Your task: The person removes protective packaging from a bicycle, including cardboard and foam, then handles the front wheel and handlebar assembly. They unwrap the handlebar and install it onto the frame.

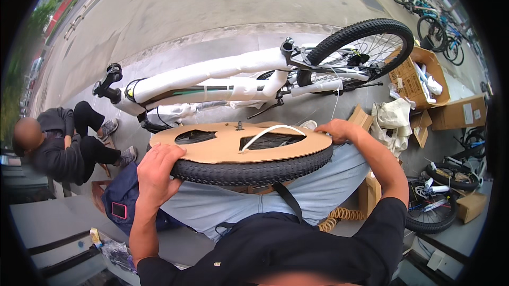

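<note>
A bicycle wheel with a knobbly black tyre [249, 173] lies across my lap, tilted toward me. A round brown cardboard cover [212, 151] lies over its face, and spokes show through the cut-outs. From one cut-out a white strap [270, 128] arches up over the card. My left hand [159, 166] grips the wheel's left edge, thumb against the tyre and fingers on the card. At the right edge my right hand [333, 128] is closed with curled fingers; its grip on the wheel is partly hidden. Beyond the wheel lies a bicycle frame [212, 76] in white wrapping.
The frame's fitted rear wheel [366, 47] stands up at its right end. Open cardboard boxes [411, 82] and crumpled white packing [392, 121] lie to the right. A seated person [58, 143] is at the left, near a dark blue bag [119, 193]. More bicycles [429, 26] stand far right.
</note>
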### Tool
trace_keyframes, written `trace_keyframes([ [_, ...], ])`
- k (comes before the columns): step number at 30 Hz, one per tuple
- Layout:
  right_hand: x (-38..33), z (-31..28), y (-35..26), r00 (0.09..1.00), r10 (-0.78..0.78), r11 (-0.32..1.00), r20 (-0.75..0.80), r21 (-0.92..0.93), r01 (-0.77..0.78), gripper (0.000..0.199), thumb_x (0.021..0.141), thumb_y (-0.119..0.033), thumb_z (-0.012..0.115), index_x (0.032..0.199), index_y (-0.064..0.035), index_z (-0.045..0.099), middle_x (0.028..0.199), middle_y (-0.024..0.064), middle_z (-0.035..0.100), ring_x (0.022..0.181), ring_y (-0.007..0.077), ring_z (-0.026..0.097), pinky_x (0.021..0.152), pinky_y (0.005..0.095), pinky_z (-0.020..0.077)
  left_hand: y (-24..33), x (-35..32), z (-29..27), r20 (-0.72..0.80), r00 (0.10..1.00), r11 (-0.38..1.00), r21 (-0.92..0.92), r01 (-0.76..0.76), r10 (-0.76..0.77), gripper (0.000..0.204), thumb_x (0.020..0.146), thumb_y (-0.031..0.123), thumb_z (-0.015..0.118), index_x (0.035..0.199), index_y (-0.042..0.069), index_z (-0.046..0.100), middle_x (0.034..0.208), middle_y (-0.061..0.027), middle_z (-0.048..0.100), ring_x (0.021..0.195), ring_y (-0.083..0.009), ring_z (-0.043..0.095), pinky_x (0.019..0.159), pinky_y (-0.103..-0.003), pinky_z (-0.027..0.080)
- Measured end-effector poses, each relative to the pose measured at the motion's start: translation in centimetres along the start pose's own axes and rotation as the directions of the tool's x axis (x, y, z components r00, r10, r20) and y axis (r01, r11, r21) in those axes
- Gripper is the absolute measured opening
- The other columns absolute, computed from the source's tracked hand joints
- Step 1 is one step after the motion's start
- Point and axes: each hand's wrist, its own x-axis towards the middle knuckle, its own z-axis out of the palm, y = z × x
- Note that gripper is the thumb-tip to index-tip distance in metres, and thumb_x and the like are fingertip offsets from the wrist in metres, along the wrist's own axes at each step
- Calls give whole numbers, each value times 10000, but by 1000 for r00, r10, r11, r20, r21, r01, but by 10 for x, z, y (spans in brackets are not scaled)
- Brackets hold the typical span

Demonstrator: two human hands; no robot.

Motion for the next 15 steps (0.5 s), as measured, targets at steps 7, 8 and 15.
trace_keyframes([
  [7,36,-20,-22,992,126,967,-6,-222,-124,547,841,-59,709,1343,-264,780,1255,101,791,1155,361,741,980,466,595,8,-22,0,19,998,994,-95,-53,56,687,583,107,827,1258,99,699,1089,-95,743,1048,-336,727,1097,-582,539],
  [8,41,-25,-23,994,108,957,-23,-268,-111,518,844,-64,710,1311,-269,801,1250,87,794,1150,361,742,969,468,599,4,-27,4,-11,999,995,-87,-52,51,693,583,120,830,1263,102,699,1096,-97,744,1058,-340,727,1105,-596,529],
  [15,87,-79,-15,979,-45,984,-200,-181,8,401,851,-146,770,1242,-219,816,1166,113,804,1108,353,753,945,465,596,-9,-51,21,-167,982,995,-34,-94,88,688,731,265,879,1362,135,637,1351,-111,723,1201,-372,704,1184,-652,436],
])
